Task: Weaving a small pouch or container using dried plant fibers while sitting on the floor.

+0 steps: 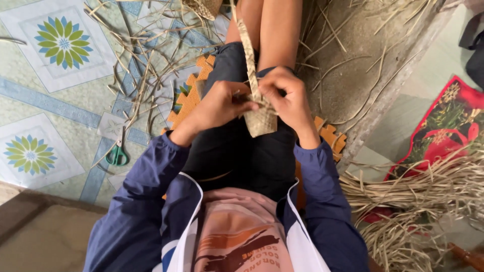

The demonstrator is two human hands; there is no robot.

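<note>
Both hands, left (218,107) and right (286,96), pinch the woven piece (260,121) at its top, its long strip (247,48) running up away from them.

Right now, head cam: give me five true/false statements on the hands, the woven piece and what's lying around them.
1. Both hands grip a small woven piece over the lap. True: left hand and right hand both pinch it.
2. A long strip runs up from the woven piece. True.
3. Green-handled scissors are held in the left hand. False: they lie on the patterned floor mat, apart from both hands.
4. The bundle of dry strips lies at the person's left. False: it lies at their right.
5. The person sits on an orange foam tile. True.
</note>
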